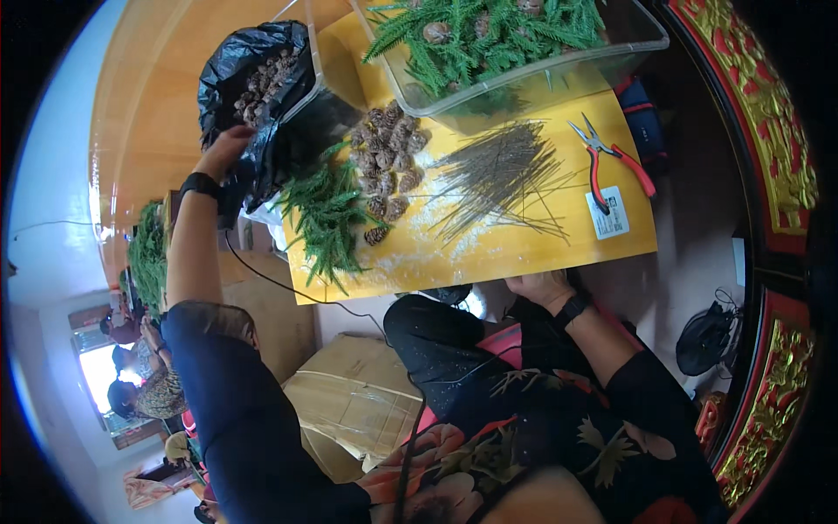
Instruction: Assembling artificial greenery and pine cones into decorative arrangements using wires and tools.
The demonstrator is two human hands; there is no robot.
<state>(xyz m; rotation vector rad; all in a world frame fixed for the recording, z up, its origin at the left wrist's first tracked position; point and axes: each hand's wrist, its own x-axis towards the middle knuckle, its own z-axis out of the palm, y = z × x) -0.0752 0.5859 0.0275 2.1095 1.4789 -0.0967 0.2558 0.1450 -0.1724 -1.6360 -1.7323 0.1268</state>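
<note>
At the upper left, my left hand is at the near side of a black plastic bag, its fingers closed on the rim. Brown pine cones fill the bag's mouth. More pine cones are heaped on the yellow board, beside green artificial pine sprigs. Thin dark wire stems lie in a loose bundle to their right. Under the board's near edge rests my right hand, its fingers mostly hidden.
A clear plastic bin of sprigs and cones stands at the far side. Red-handled pliers lie beside a white label card. A cardboard box sits left of my legs, with a black cable running past. Other people are at far left.
</note>
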